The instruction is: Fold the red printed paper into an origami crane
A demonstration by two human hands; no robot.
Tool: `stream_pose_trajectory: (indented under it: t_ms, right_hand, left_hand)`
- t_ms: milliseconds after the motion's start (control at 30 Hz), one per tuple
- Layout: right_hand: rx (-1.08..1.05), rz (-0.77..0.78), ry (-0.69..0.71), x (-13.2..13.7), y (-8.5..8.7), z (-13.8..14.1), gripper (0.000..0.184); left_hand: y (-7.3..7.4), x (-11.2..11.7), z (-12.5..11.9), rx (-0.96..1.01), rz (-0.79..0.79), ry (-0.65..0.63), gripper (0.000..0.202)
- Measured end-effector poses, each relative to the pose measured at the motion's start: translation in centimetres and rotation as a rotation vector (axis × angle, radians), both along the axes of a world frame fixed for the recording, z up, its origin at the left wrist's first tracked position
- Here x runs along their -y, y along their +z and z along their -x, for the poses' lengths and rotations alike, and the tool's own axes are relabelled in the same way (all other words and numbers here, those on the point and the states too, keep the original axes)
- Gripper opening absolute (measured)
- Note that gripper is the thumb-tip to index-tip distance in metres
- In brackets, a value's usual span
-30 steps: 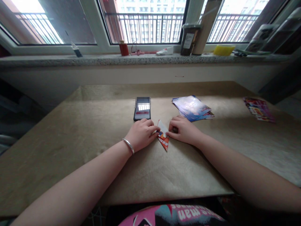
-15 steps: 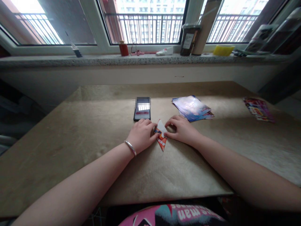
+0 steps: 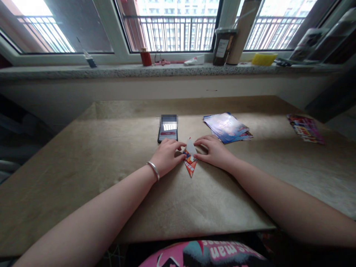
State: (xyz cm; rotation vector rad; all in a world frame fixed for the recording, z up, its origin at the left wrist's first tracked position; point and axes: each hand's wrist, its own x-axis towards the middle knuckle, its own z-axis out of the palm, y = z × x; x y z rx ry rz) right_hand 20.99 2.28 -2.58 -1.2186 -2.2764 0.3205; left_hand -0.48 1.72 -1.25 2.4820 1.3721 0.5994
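A small folded paper (image 3: 190, 168) lies on the table between my hands, a narrow kite shape with a white upper part and an orange printed lower point. My left hand (image 3: 167, 155), with a silver bangle at the wrist, grips its left edge between thumb and fingers. From the other side my right hand (image 3: 213, 151) holds the right edge, its thumb at the middle and its fingertips curled near the top. The fingertips partly cover both side edges of the paper.
Just beyond my left hand lies a phone (image 3: 168, 128) with a lit screen. A stack of glossy printed sheets (image 3: 228, 127) sits past my right hand, and more colourful sheets (image 3: 305, 129) lie at the far right. The windowsill (image 3: 111, 72) behind holds assorted small items.
The folded paper has turned slightly and shifted a little left and away from me. The left fingers have spread somewhat, and both hands have moved slightly; the phone and sheets stay put.
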Motion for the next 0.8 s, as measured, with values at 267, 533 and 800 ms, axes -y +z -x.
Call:
stream_pose_trajectory:
  t_ms: [267,533,800]
  right_hand:
    - [-0.073,-0.016,0.055,-0.83,-0.27,0.03,0.015]
    - [-0.072,-0.066,0.142,-0.97,-0.15,0.17,0.006]
    - [0.043,-0.142,0.226,-0.8,0.2,0.06,0.009]
  left_hand:
    - [-0.08,-0.06,-0.21,0.107,0.032,0.002,0.031]
    - [-0.02,-0.29,-0.31,0.091,0.035,-0.002,0.025]
    - [-0.46,-0.79,0.14,-0.036,-0.078,-0.133,0.012]
